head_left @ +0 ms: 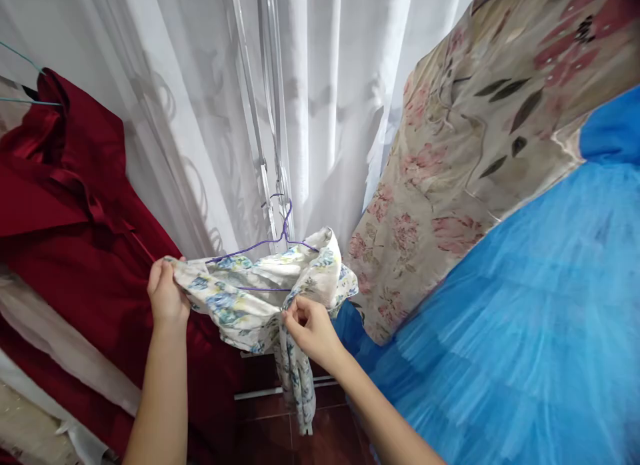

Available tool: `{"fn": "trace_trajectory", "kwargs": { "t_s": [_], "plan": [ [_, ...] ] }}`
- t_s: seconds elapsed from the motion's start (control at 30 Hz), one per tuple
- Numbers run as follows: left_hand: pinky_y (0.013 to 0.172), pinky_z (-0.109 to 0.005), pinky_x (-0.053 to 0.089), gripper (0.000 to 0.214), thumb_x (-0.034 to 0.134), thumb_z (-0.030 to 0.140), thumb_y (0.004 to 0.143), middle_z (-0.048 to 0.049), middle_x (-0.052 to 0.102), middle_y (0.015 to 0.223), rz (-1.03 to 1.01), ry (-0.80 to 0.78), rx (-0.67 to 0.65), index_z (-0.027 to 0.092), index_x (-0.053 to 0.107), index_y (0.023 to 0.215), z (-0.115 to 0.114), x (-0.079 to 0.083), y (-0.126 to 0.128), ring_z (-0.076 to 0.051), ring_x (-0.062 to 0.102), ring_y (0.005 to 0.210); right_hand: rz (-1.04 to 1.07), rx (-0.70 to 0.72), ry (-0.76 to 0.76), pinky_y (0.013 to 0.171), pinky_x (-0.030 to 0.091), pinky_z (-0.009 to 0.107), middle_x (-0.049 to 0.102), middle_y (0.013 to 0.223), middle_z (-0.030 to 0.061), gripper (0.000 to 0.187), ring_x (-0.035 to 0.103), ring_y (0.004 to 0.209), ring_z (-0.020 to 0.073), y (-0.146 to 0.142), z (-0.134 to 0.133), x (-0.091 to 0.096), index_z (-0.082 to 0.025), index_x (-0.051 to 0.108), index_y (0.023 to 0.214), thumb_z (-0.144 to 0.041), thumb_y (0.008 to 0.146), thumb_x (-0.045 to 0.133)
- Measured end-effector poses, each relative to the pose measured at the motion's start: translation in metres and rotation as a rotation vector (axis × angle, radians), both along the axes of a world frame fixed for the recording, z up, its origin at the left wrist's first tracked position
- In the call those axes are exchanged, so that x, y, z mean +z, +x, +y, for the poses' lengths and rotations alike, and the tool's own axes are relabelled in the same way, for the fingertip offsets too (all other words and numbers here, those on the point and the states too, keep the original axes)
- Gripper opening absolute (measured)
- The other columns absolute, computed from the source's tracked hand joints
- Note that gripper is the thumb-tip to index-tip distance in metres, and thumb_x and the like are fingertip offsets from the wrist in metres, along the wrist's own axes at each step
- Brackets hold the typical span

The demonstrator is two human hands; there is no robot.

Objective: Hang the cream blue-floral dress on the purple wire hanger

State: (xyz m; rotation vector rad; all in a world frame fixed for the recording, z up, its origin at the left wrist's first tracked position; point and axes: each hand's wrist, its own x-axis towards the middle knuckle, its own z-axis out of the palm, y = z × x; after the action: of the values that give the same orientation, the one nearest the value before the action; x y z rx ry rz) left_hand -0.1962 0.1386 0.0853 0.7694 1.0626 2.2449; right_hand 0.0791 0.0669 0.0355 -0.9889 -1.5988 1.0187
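Hanging at the far left from a thin teal hanger: a dark red satin garment, with pale cream fabric below it. Just right of that, the left hand, closed and gripping the left shoulder edge of a small floral garment, white with blue and yellow flowers. Draped over a purple wire hanger, hook upward, in front of a sheer white curtain; one strip of the printed cloth dangling toward the dark red tiled floor. At the garment's right side, the right hand, fingertips pinched shut on a fold of the same printed cloth below the collar. Further right, a beige flowered fabric with pink blooms and dark leaves, lying against a mass of bright blue tulle filling the lower right corner.
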Motion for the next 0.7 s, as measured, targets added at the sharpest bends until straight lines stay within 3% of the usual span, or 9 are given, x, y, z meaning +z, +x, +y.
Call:
{"fn": "trace_trajectory", "kwargs": {
  "t_s": [0.1, 0.2, 0.27, 0.33, 0.43, 0.5, 0.6, 0.7],
  "plan": [
    [0.075, -0.028, 0.049, 0.017, 0.061, 0.031, 0.087, 0.0037, 0.056, 0.074, -0.187, -0.13, -0.14, 0.02, 0.051, 0.079, 0.003, -0.045, -0.011, -0.012, 0.057, 0.068, 0.009, 0.023, -0.052, 0.047, 0.029, 0.021, 0.046, 0.054, -0.0055, 0.016, 0.042, 0.049, 0.0098, -0.003, -0.009, -0.013, -0.02, 0.048, 0.067, -0.02, 0.08, 0.057],
    [0.068, -0.03, 0.049, 0.024, 0.066, 0.04, 0.081, 0.0037, 0.053, 0.065, -0.199, -0.196, -0.275, 0.02, 0.052, 0.077, -0.02, -0.082, 0.018, -0.013, 0.054, 0.059, 0.007, -0.033, -0.118, 0.047, 0.028, 0.021, 0.043, 0.052, -0.0062, 0.021, 0.04, 0.048, 0.0096, 0.009, -0.009, -0.037, -0.02, 0.045, 0.063, -0.02, 0.08, 0.057],
    [0.065, -0.028, 0.049, 0.027, 0.07, 0.042, 0.078, 0.0068, 0.042, 0.058, -0.192, -0.197, -0.402, 0.02, 0.054, 0.078, -0.043, -0.095, 0.049, -0.009, 0.044, 0.05, -0.07, -0.055, -0.126, 0.05, 0.032, 0.023, 0.045, 0.054, -0.0051, 0.023, 0.043, 0.05, 0.011, 0.025, -0.009, -0.05, -0.019, 0.048, 0.064, -0.025, 0.083, 0.059],
    [0.058, -0.023, 0.043, 0.027, 0.07, 0.045, 0.079, 0.0062, 0.044, 0.061, -0.089, -0.209, -0.528, 0.021, 0.058, 0.085, -0.066, -0.096, 0.082, -0.008, 0.041, 0.051, -0.166, 0.008, -0.088, 0.06, 0.04, 0.025, 0.058, 0.067, -0.0003, 0.018, 0.054, 0.064, 0.0154, 0.04, -0.014, -0.055, -0.018, 0.058, 0.075, -0.032, 0.086, 0.061],
    [0.06, -0.021, 0.039, 0.024, 0.065, 0.043, 0.085, 0.001, 0.055, 0.072, 0.365, -0.234, -0.665, 0.02, 0.064, 0.088, -0.09, -0.081, 0.13, -0.011, 0.05, 0.066, -0.198, 0.267, -0.054, 0.085, 0.044, 0.032, 0.065, 0.104, 0.0059, 0.029, 0.058, 0.096, 0.0225, 0.05, -0.026, -0.052, -0.02, 0.063, 0.108, -0.041, 0.087, 0.064],
    [0.065, -0.021, 0.039, 0.022, 0.061, 0.04, 0.09, -0.0003, 0.055, 0.075, 0.633, -0.213, -0.74, 0.018, 0.064, 0.085, -0.097, -0.07, 0.153, -0.012, 0.051, 0.071, -0.122, 0.393, -0.104, 0.085, 0.044, 0.032, 0.064, 0.102, 0.0056, 0.034, 0.056, 0.094, 0.022, 0.051, -0.034, -0.049, -0.018, 0.063, 0.109, -0.044, 0.087, 0.065],
    [0.06, -0.02, 0.037, 0.024, 0.057, 0.045, 0.092, 0.0023, 0.052, 0.076, 0.591, -0.227, -0.957, 0.022, 0.056, 0.1, -0.103, -0.064, 0.171, -0.01, 0.047, 0.065, 0.03, 0.466, -0.261, 0.065, 0.042, 0.026, 0.056, 0.076, 0.0006, 0.036, 0.048, 0.069, 0.0145, 0.061, -0.042, -0.047, -0.014, 0.063, 0.087, -0.049, 0.088, 0.062],
    [0.069, -0.024, 0.046, 0.047, 0.063, 0.05, 0.086, -0.0026, 0.06, 0.101, 0.514, -0.293, -1.273, 0.027, 0.046, 0.124, -0.116, -0.073, 0.176, -0.014, 0.057, 0.079, 0.089, 0.455, -0.296, 0.057, 0.036, 0.023, 0.051, 0.069, -0.0017, 0.036, 0.041, 0.061, 0.0108, 0.091, -0.046, -0.036, -0.013, 0.061, 0.083, -0.048, 0.091, 0.059]
  ]
}}
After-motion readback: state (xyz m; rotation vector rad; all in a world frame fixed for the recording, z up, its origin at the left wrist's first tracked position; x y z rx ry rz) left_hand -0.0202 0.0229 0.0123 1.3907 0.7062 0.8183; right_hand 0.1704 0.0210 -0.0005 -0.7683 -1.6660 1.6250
